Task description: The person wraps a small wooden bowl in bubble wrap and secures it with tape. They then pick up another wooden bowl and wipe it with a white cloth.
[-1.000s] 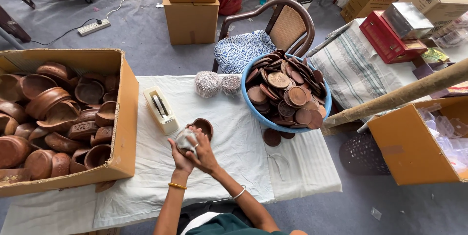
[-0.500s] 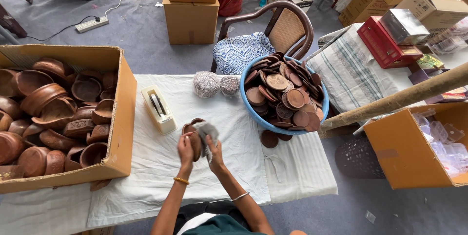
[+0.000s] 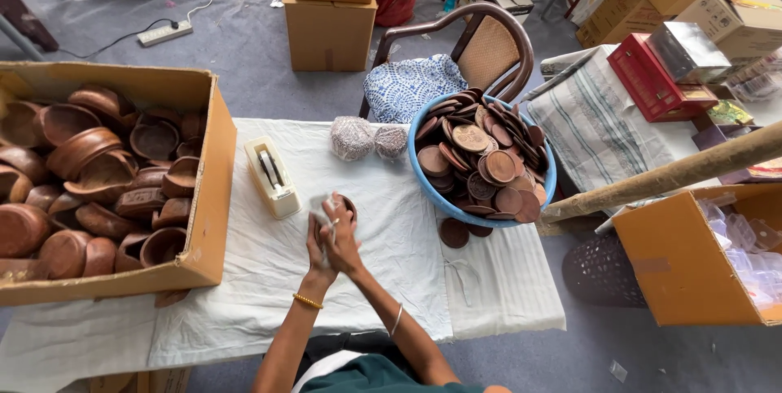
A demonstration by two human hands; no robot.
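— What are the hands doing on your feed?

— I'm seeing both forearms reaching up from the bottom edge, meeting over the middle of the tabletop. The left hand is cupping a small brown wooden bowl from the side, fingers closed around it. The right hand is pressing a pale cloth against the bowl, fingers curled on the cloth. The two hands are touching each other.

— How is the bowl looking?

— Dark brown and round; only its rim is showing above the fingers, so I can't tell how it's tilted. It's sitting just right of a cream tape dispenser.

— And the containers?

— On the left, an open cardboard box is holding heaped wooden bowls. On the right, a blue basin is overflowing with round brown wooden lids, and a couple are lying on the cloth-covered tabletop just below it. Two wrapped bundles are resting between dispenser and basin.
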